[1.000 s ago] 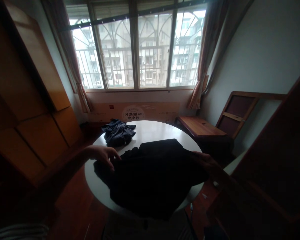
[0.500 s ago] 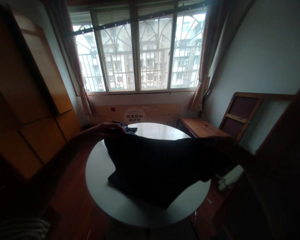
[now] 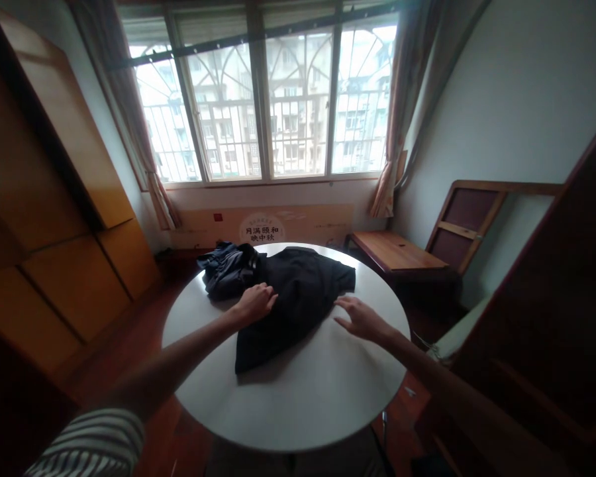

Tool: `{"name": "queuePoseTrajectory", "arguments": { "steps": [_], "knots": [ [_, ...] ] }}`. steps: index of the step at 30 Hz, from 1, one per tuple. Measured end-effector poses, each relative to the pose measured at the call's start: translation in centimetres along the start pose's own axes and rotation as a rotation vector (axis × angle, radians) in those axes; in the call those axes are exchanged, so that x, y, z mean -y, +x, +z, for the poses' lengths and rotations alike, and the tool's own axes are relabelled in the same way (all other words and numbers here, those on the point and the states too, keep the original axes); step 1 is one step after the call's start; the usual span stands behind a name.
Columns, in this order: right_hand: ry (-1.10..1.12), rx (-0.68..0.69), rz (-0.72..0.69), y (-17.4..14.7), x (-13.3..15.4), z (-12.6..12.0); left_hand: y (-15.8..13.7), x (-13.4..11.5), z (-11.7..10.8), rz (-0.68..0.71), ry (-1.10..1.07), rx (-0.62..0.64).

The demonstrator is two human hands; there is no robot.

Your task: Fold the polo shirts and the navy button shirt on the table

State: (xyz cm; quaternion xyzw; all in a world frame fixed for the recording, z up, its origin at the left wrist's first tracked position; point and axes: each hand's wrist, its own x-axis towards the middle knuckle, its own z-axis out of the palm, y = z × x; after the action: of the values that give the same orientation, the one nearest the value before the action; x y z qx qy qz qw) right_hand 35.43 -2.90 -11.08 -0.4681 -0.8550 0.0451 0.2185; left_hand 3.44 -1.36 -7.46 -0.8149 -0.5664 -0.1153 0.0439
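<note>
A black garment (image 3: 298,291) lies spread, with some folds, across the white round table (image 3: 298,411). Its cut is too dark to make out. My left hand (image 3: 258,303) rests over its left part, the fingers curled onto the cloth in what looks like a grip. Near the garment's right edge is my right hand (image 3: 361,318), thumb and fingers apart, holding nothing; whether the fingertips touch the cloth I cannot tell. Behind my left hand sits a crumpled dark garment bundle (image 3: 228,270), against the black garment.
Beyond the table, a long printed box (image 3: 298,222) stands under the barred window (image 3: 298,112). A low wooden bench (image 3: 400,252) is at the back right, with a wooden frame (image 3: 469,222) beside it. Wooden cabinets (image 3: 59,285) line the left side.
The black garment, held up and stretched between both hands before, has come down onto the table farther back. My right hand has let go and moved inward; the dark bundle now shows fully.
</note>
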Motion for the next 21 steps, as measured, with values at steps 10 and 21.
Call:
{"name": "queuePoseTrajectory", "arguments": {
  "steps": [10, 21],
  "knots": [
    [0.047, 0.317, 0.093, -2.1, 4.5, 4.0, -0.7, 0.1, 4.1, -0.168, -0.494, 0.086],
    [0.628, -0.175, 0.341, 1.0, 6.1, 2.7, -6.4, -6.6, 1.3, 0.254, -0.911, 0.255]
  ]
}}
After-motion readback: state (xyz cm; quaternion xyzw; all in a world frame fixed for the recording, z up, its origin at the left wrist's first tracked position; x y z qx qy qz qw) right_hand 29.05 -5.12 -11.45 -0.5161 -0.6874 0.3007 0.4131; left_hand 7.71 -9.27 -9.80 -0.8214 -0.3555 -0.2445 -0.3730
